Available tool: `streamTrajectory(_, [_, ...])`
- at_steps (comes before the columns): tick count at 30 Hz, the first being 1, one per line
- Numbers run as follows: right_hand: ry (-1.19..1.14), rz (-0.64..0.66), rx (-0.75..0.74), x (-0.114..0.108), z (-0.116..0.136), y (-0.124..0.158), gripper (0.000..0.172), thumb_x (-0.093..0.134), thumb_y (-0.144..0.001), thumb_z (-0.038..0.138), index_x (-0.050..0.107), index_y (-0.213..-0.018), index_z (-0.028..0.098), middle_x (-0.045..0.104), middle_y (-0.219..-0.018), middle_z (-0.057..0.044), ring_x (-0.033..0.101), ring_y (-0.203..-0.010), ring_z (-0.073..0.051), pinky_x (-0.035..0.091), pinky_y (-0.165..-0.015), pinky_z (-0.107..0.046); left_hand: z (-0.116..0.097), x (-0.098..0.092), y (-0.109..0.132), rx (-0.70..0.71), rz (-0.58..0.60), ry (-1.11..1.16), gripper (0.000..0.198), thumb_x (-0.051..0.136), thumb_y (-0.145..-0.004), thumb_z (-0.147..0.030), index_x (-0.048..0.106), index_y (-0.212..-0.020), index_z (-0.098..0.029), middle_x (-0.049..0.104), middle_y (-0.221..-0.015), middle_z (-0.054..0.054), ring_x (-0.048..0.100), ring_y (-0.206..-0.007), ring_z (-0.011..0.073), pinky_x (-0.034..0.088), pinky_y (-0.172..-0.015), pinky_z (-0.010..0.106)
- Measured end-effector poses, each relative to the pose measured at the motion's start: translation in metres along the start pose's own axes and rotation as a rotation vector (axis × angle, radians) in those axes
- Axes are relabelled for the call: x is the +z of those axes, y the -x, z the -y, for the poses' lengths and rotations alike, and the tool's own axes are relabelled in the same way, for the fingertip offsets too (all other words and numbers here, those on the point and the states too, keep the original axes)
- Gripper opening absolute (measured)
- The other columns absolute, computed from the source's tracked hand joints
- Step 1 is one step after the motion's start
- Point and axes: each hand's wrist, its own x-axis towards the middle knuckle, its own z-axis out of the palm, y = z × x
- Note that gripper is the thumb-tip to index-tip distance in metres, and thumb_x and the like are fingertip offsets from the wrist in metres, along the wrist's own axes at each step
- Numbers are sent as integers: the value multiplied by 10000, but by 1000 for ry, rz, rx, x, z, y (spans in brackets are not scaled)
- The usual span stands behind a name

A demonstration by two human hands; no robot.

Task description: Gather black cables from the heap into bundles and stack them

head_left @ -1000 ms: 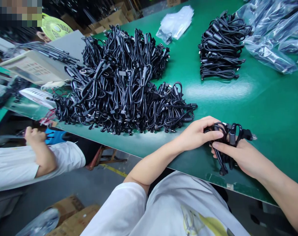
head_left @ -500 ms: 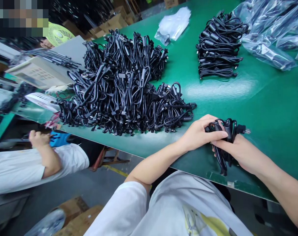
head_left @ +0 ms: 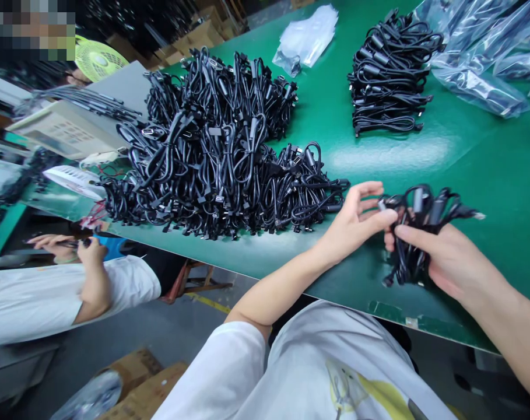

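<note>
Several coiled black cables (head_left: 416,251) are bunched in my right hand (head_left: 459,259), with its thumb laid across the front of them. Their plug ends stick out to the right, slightly blurred. On the bunch's left side, my left hand (head_left: 352,221) has its fingers apart and its thumb tip at the edge of the coils. Whether that thumb touches a cable, I cannot tell. Left of my hands lies a big heap of coiled black cables (head_left: 230,157). A neater stack of such cables (head_left: 389,76) sits farther back on the green table (head_left: 478,157).
Clear plastic bags with cables (head_left: 483,87) lie at the back right, and flat clear bags (head_left: 306,35) at the back middle. A beige device (head_left: 63,128) stands left of the heap. Another person's hands (head_left: 72,246) work at the left. Cardboard boxes (head_left: 148,391) are on the floor.
My left hand has loosened from the bunch and spread its fingers. My right hand has lifted the cables slightly up and right, and they fan out more.
</note>
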Motion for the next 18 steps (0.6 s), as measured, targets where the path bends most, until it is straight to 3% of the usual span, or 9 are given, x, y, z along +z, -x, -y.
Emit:
streamTrajectory(2, [-154, -102, -59, -4, 9, 0, 290, 833, -692, 297, 743, -956, 216, 728, -875, -4, 684, -763, -139, 588, -733, -244, 4, 3, 1, -20, 22, 71, 559, 733, -784, -448, 480, -1231, -227, 526, -1286, 94, 544, -1160, 201, 436, -992, 360])
streamTrajectory(5, [-270, -215, -113, -12, 19, -1, 295, 829, -689, 244, 734, -966, 207, 717, -936, 0, 699, -844, -148, 604, -783, -257, 10, 8, 4, -170, 299, 81, 473, 774, -751, -416, 564, -1089, -161, 619, -1079, 74, 592, -981, 162, 453, -941, 355])
streamTrajectory(7, [-306, -202, -139, -16, 22, 0, 281, 810, -710, 213, 722, -976, 206, 701, -965, 10, 697, -869, -142, 603, -841, -281, 12, 11, 6, -244, 408, 96, 443, 804, -718, -395, 589, -1012, -142, 630, -986, 50, 596, -879, 137, 469, -875, 337])
streamTrajectory(10, [-364, -79, -213, -20, 25, 1, 287, 743, -753, 161, 698, -1032, 215, 666, -964, 25, 679, -877, -119, 571, -939, -304, 12, 13, 9, -272, 394, 172, 463, 849, -662, -348, 595, -986, -136, 631, -922, 24, 595, -796, 106, 478, -811, 308])
streamTrajectory(12, [-406, -29, -268, -21, 26, 2, 278, 691, -761, 141, 691, -1030, 210, 636, -902, 25, 654, -835, -104, 568, -919, -292, 11, 13, 9, -287, 386, 206, 461, 854, -659, -333, 591, -982, -135, 642, -886, 19, 605, -761, 98, 488, -791, 305])
streamTrajectory(18, [-431, -71, -341, -19, 31, 3, 266, 657, -723, 112, 703, -973, 190, 589, -859, 13, 573, -723, -74, 567, -799, -232, 7, 10, 9, -321, 381, 173, 453, 834, -677, -415, 588, -931, -132, 653, -780, 14, 633, -696, 101, 513, -732, 291])
